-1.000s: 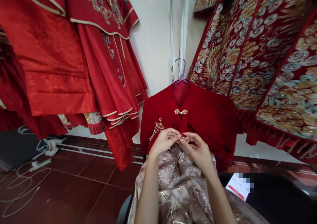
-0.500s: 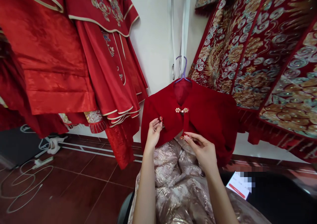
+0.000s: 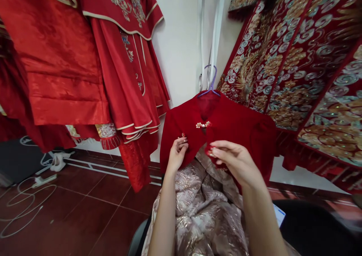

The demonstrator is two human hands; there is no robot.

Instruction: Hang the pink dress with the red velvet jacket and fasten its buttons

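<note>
A short red velvet jacket (image 3: 243,125) hangs on a purple hanger (image 3: 210,83) in front of me, closed at the collar by a pearl and gold clasp (image 3: 203,124). My left hand (image 3: 177,153) is closed over the small brooch on the jacket's left front, its fingers pinched on it. My right hand (image 3: 236,161) pinches the lower front edge of the jacket, just below the clasp. A pinkish metallic brocade skirt (image 3: 206,210) spreads beneath both forearms.
Red satin embroidered garments (image 3: 85,59) hang at the left. Heavy red panels with gold and silver embroidery (image 3: 299,59) hang at the right. A white wall (image 3: 181,44) is behind. White cables and a power strip (image 3: 42,180) lie on the dark red tiled floor.
My left hand has left the lower closure and moved left onto the brooch. My right hand has risen with the jacket's front edge. The view has shifted slightly.
</note>
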